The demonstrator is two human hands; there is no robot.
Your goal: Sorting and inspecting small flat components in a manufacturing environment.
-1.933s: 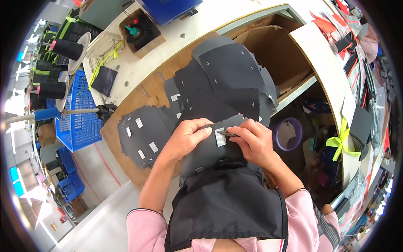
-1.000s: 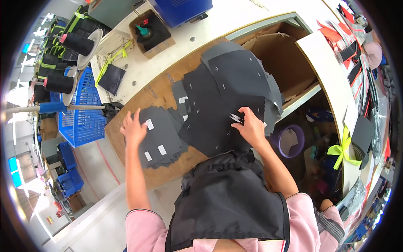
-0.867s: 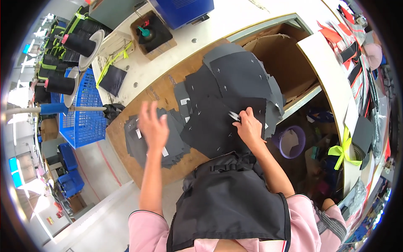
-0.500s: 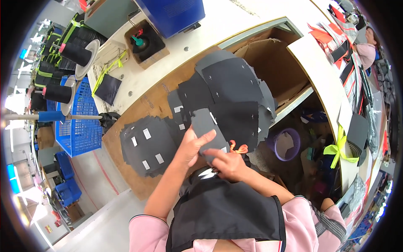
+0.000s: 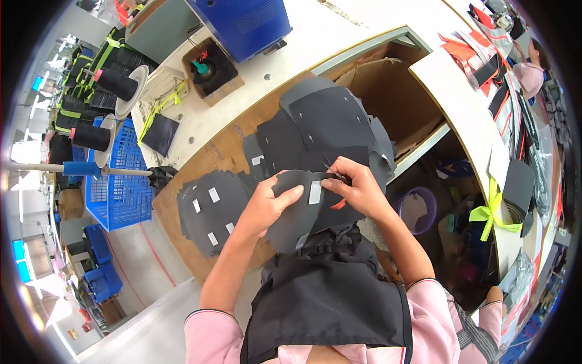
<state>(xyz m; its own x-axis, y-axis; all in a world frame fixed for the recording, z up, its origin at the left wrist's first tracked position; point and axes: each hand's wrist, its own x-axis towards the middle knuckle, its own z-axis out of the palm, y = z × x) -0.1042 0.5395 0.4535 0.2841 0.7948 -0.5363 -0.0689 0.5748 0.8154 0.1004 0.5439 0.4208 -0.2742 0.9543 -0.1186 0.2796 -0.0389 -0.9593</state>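
A dark grey fabric piece point(image 5: 286, 219) with a white hook-and-loop patch point(image 5: 314, 192) is stretched between my two hands. My left hand point(image 5: 262, 209) grips its left side, thumb on top. The fingers of my right hand point(image 5: 357, 187) are closed on its upper right edge beside the patch. Slim scissor tips point(image 5: 327, 162) poke out by the right fingers, and an orange ribbon point(image 5: 339, 205) hangs below; most of the scissors is hidden in that hand. Beyond lies a pile of dark fabric pieces point(image 5: 327, 115), some with small white cross marks.
At left on the brown board point(image 5: 182, 239) lies a stack of patched pieces point(image 5: 212, 197). An open cardboard box point(image 5: 397, 88) sits in the table gap, and a purple bin point(image 5: 418, 209) stands below. Thread cones point(image 5: 115, 84) and a blue basket point(image 5: 124, 182) are at far left.
The fabric piece has been turned and spread, bringing a white patch up between the hands. My right hand has moved up and right to its edge; the scissor blades now point away from me.
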